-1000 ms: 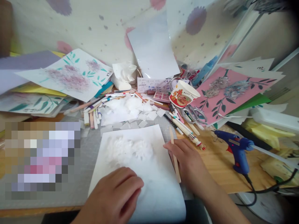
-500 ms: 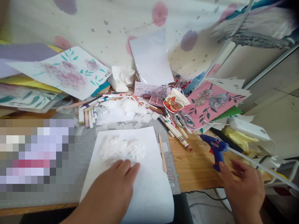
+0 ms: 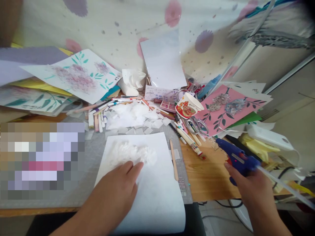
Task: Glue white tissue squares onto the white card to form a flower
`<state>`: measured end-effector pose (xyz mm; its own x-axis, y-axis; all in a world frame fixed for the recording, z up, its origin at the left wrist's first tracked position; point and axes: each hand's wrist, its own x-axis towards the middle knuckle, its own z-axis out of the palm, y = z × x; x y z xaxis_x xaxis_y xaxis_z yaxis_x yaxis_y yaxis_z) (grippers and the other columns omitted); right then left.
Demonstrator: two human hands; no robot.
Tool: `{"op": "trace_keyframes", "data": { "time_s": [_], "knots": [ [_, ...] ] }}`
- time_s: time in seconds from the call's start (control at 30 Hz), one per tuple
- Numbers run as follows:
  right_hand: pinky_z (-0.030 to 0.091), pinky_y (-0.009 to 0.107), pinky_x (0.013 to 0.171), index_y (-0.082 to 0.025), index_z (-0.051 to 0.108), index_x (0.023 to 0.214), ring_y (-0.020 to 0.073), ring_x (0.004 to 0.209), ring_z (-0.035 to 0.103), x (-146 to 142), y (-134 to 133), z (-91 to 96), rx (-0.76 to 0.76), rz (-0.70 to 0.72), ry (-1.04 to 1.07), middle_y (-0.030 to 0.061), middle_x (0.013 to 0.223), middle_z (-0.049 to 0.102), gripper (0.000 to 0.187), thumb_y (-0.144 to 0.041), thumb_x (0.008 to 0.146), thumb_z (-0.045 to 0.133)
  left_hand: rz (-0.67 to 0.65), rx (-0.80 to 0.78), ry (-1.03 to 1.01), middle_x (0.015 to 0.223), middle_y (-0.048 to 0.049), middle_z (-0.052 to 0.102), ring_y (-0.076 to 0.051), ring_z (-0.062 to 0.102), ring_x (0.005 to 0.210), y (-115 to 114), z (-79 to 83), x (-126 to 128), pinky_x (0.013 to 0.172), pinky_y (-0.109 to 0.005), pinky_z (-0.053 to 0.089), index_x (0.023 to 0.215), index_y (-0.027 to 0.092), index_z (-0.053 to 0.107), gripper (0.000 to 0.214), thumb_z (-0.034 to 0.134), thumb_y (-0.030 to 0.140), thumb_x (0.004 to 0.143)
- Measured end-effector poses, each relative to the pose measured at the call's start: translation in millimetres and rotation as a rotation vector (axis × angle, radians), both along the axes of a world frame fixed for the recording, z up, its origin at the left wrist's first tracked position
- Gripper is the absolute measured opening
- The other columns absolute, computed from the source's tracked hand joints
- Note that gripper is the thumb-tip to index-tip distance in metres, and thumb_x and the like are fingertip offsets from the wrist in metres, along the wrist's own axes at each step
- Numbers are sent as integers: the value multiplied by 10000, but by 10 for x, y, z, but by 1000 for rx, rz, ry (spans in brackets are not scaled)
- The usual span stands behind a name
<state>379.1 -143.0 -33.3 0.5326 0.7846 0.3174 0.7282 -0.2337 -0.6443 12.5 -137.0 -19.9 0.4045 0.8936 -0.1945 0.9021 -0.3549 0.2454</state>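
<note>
My left hand rests over the white sheet of paper, its fingers bent together at the near edge of a fluffy white patch of crumpled tissue pieces. Its fingertips are partly hidden, so I cannot see what is between them. On the right, my right hand is closed around the handle of a blue hot glue gun. The gun's nozzle points left, and a long translucent glue stick sticks out of its back. A flat wooden stick lies along the sheet's right edge.
Cut tissue squares and several markers lie behind the sheet. A paper cup, scissors and a multicolour pen stand or lie to the right. Flower pictures lean at left; a pink one lies right. A pixelated area covers the left.
My right hand has closed around the glue gun's handle and lifted and tilted it. My left hand stays at the tissue patch, shifted slightly. The whole view has moved a little.
</note>
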Motion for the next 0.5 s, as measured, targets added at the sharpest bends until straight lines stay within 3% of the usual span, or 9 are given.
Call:
{"op": "trace_keyframes", "data": {
  "time_s": [0.1,0.2,0.27,0.37,0.5],
  "knots": [
    [490,319,472,-239,658,966,216,582,625,-404,-155,129,-15,286,178,66,802,709,265,-389,752,696,2,-22,58,1056,-144,651,-300,650,987,-28,-4,-20,839,-499,547,1382,139,513,560,298,43,874],
    [518,299,584,-251,627,912,198,690,634,-821,-212,293,-146,776,103,30,817,669,131,-279,790,664,20,-28,101,1082,-145,649,-304,647,1008,-54,-5,-16,839,-499,554,1425,146,468,573,311,40,884],
    [500,273,613,-238,585,816,168,711,617,-1042,-202,343,-244,987,21,16,820,625,44,-204,806,612,29,-20,108,1092,-143,651,-297,647,1014,-65,-22,-13,844,-482,560,1436,142,453,576,331,37,883],
    [440,260,595,-225,546,784,146,695,586,-1244,-174,279,-279,1077,-134,11,840,580,81,-149,775,571,10,46,80,1083,-144,658,-287,645,1015,-75,-90,-30,854,-459,566,1423,119,468,565,358,31,875],
    [365,251,565,-220,550,767,120,638,549,-1330,-165,92,-251,1044,-319,-3,809,539,91,-136,747,522,-31,246,-44,960,-133,673,-273,664,902,-102,-229,-95,774,-433,594,1295,99,592,505,406,17,834]
  ]
}}
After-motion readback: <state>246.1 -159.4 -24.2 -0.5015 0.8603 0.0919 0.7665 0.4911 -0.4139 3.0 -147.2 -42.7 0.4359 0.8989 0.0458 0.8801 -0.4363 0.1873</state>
